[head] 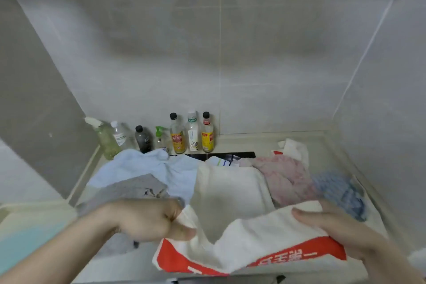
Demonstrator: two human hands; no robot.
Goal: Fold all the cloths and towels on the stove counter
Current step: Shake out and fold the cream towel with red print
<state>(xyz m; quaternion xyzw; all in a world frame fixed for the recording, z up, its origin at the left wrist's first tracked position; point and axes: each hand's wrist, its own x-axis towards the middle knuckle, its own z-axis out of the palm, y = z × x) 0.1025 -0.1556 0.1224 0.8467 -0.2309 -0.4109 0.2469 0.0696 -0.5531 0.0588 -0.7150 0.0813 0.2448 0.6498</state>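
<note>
1. Your left hand (147, 219), lower left of frame, pinches a corner of the white terry towel with red printed band (249, 246).
2. That towel sags across bottom centre, over the cream folded towel (230, 189).
3. Your right hand (332, 226), lower right, grips its other edge.

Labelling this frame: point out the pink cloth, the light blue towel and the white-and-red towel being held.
pink cloth (284, 176), head view, crumpled middle
light blue towel (147, 166), head view, flat centre
white-and-red towel (265, 235), head view, white part

Both hands are on the white terry towel with the red printed band (258, 249): left hand (147, 220) pinches a corner, right hand (332, 226) grips the far edge. Behind, crumpled light blue (156, 168), grey (136, 188) and pink cloths (285, 175) cover the table (322, 145).
</note>
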